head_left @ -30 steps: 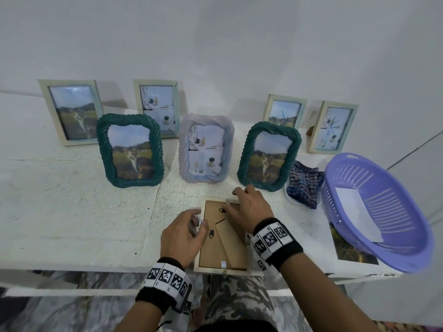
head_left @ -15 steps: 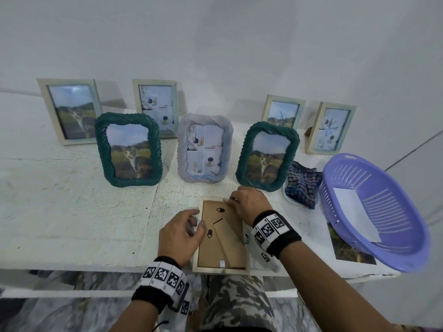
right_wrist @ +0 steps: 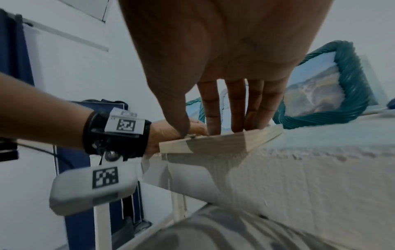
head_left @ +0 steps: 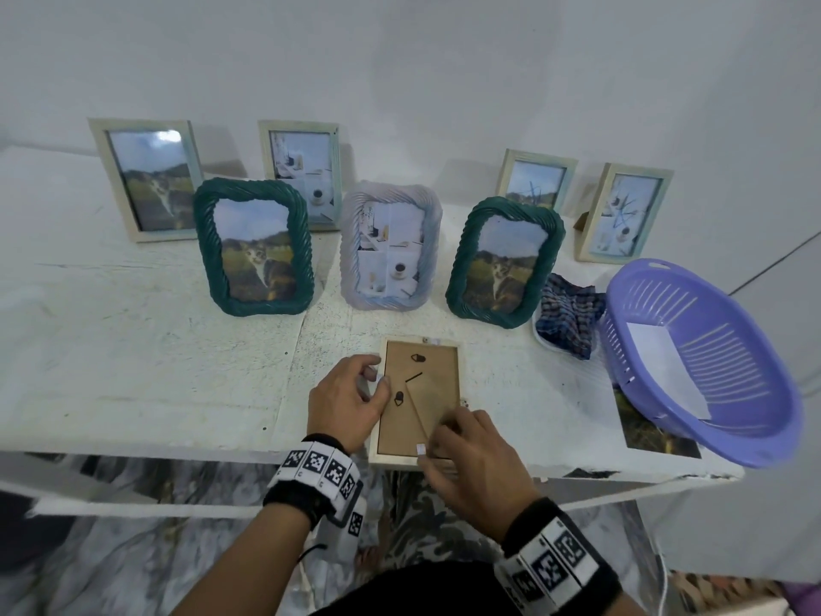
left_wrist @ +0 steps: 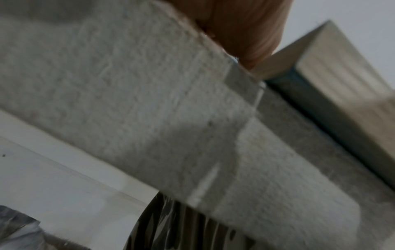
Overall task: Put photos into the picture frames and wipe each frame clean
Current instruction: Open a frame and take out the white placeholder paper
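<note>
The left hand (head_left: pixel 344 404) lies at the left edge of the pale wooden picture frame lying face down (head_left: pixel 420 400), fingers curled against that edge with the tips at the brown backing board; whether they pinch a clip there I cannot tell. The right hand (head_left: pixel 473 466) hangs over the frame's near right corner, fingers pointing down, straight and close together, tips pressing on the backing, thumb at the near rail. The frame sits at the front edge of the white painted table (head_left: pixel 133 357), its near rail jutting slightly past that edge. Bare table lies to the left of the hands; to the right, a lavender plastic basket (head_left: pixel 711 366) overhangs the front edge, a loose photo print (head_left: pixel 648 431) partly under it, a dark checked cloth (head_left: pixel 571 317) just beside it. Seven frames stand upright behind: two green rope-textured frames (head_left: pixel 253 246), one lilac rope-textured frame (head_left: pixel 391 246), and four pale flat frames (head_left: pixel 146 180) along the wall.
</note>
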Demonstrator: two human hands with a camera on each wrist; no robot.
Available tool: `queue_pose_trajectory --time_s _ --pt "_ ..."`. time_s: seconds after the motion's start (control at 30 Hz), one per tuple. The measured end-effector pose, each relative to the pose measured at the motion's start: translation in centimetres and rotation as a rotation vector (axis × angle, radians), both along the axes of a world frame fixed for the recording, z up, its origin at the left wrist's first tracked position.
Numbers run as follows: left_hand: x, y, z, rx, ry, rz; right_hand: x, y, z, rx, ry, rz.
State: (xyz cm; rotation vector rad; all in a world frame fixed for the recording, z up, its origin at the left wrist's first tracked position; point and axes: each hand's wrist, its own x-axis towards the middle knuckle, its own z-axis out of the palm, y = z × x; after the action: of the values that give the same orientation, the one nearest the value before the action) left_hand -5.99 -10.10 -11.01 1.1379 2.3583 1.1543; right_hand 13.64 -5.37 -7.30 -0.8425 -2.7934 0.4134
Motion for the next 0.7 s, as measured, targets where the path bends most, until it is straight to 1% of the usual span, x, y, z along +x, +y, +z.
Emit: queue_pose_trajectory --time_s 0.17,0.33,0.5,0.7 --pt "0.0 -0.1 0.0 -0.005 0.008 0.003 0.1 -0.6 -0.9 0.034 -0.001 -0.035" --pt "0.1 -0.1 0.1 -0.01 0.007 0.007 -0.4 -1.1 -1.1 -0.06 0.042 -0.092" --pt "0.2 -0.1 0.2 -0.012 0.013 0.011 0.0 -0.8 -1.3 -0.121 0.052 -0.06" --pt "0.2 -0.4 0.3 0.01 -0.005 -0.004 -0.1 0.0 -0.2 -0.124 -0.05 0.007"
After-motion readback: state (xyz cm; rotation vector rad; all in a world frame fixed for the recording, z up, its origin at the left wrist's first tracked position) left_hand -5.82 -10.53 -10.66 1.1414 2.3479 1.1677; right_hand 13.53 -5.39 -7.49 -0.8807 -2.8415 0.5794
